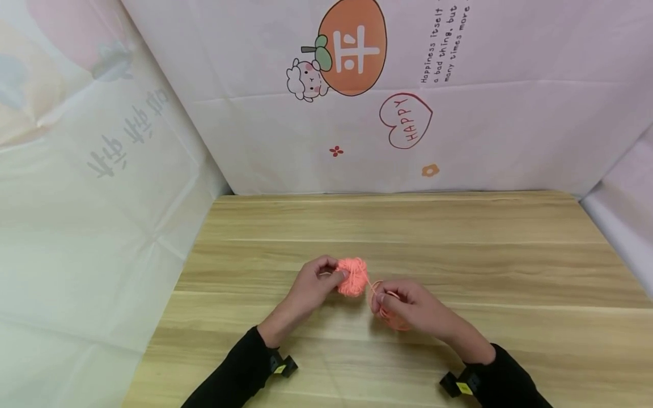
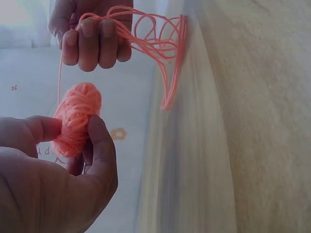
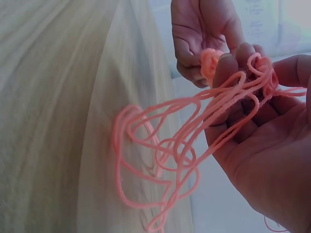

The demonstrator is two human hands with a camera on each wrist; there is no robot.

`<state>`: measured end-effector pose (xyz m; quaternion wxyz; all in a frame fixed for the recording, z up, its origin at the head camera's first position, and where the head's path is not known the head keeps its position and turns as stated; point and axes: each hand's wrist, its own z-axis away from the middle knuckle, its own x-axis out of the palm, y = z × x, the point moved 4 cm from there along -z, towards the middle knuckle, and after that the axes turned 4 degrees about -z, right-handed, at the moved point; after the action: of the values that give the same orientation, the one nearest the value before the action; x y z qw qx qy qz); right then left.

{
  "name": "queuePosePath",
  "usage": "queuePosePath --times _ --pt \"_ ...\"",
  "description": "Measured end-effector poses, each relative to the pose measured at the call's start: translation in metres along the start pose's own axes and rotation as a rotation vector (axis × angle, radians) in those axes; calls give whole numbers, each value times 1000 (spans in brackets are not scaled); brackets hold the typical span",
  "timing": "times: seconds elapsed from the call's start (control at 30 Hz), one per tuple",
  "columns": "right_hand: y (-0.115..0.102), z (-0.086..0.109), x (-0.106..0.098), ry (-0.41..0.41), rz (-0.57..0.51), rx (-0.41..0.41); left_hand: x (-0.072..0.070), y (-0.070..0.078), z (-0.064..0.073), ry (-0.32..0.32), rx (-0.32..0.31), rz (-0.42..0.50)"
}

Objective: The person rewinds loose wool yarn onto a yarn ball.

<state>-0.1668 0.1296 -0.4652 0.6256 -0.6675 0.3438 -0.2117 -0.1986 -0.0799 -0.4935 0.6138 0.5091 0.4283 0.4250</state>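
Observation:
A small coral-pink ball of yarn (image 1: 353, 277) is pinched between the thumb and fingers of my left hand (image 1: 315, 288). In the left wrist view the wound ball (image 2: 77, 119) looks oblong, with strands wrapped across it. My right hand (image 1: 413, 306) sits just to the right, its curled fingers holding loose loops of the same yarn (image 3: 194, 126). One thin strand runs from the ball up to the right hand. Below the right hand the loose loops hang down to the wooden table.
A light wood-grain table (image 1: 459, 243) lies under both hands. Behind it hangs a pale printed cloth (image 1: 255, 136) with an orange fruit drawing and a heart, and more cloth (image 1: 102, 238) covers the left side. Each black sleeve carries a small wrist camera.

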Motion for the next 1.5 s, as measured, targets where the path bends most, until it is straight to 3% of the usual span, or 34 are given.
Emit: queuePosePath --times 0.2,0.37,0.53,0.9,1.0,1.13,1.33,1.5 --pt "6 0 7 -53 -63 27 4 5 -1 -5 19 114" --pt "12 0 9 -33 -53 80 5 13 -2 -28 95 185" --pt "14 -1 11 -23 -27 88 4 20 -1 -31 161 207" --pt "26 -1 16 -86 -35 100 1 29 -1 -40 232 277" --pt "27 -1 17 -90 22 88 1 30 -1 -47 237 287" --pt "26 -3 15 -48 93 73 1 31 0 -68 250 288" --pt "21 -7 10 63 50 115 4 32 1 -106 280 249" --pt "11 -10 7 155 59 -14 4 30 0 -114 277 204"
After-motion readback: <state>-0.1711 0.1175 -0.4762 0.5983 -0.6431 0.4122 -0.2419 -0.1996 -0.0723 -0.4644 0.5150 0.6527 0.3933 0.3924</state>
